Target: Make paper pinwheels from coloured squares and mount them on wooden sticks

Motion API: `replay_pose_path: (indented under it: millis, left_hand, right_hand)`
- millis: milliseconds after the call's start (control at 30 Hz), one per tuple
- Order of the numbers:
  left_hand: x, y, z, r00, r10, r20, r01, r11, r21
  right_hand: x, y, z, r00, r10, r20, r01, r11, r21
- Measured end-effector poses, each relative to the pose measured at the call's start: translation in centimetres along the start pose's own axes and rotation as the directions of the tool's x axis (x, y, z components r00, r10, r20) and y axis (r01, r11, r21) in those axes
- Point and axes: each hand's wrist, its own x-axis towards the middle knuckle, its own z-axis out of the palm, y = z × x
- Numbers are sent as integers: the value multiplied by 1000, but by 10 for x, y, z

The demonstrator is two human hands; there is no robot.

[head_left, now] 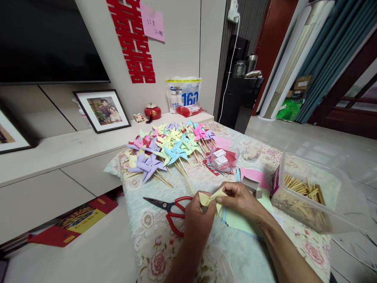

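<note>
My left hand (202,212) is closed on a piece of pale yellow paper (209,198) with curled, folded corners. From the other side, my right hand (238,198) pinches the same paper between thumb and fingers. A thin wooden stick (186,180) runs up from beside my left hand toward the finished pinwheels; whether I hold it is hidden. Scissors with red handles (169,206) lie just left of my left hand, blades partly apart. Under my right hand rests a stack of coloured paper sheets (238,222), with a small grey box (251,185) on it.
A pile of pastel paper pinwheels (173,145) on sticks covers the table's far left. Beyond my hands sit a clear bowl (228,157) with small white boxes and a small clear dish (251,154). At right stands a plastic bin (303,214) of short wooden sticks.
</note>
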Motion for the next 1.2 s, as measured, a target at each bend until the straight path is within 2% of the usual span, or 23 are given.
replay_pose_path:
  millis: [100,167,233,333,433,500,700,933,1200]
  left_hand:
    - [-3,6,-1,996,81,48,-84,994,70]
    - [-8,12,-2,977,134,167,-148,986,75]
    - [-15,19,-2,930,187,318,-211,977,43]
    - [-24,27,-2,825,241,511,-269,963,-20]
    - [-28,31,-1,744,288,604,-320,946,-56]
    - [-29,32,0,716,313,624,-348,935,-70]
    - [-29,29,0,708,282,647,-338,940,-40]
    - [-28,29,0,741,226,632,-256,966,-46]
    - [-28,32,-2,741,224,633,-259,965,-37]
  right_hand:
    - [-1,0,-4,1000,17,11,-19,983,185]
    - [1,1,-5,998,49,-45,-29,931,363]
    - [3,2,-4,993,88,-84,-39,882,470]
    - [7,3,1,991,113,-68,-63,858,509]
    - [8,2,4,985,143,-96,-75,857,510]
    - [8,0,4,976,167,-137,-76,860,505]
    - [7,-1,3,975,185,-120,-97,849,520]
    - [5,-2,5,983,168,-80,-105,854,509]
    - [4,-3,5,989,141,-53,-96,860,501]
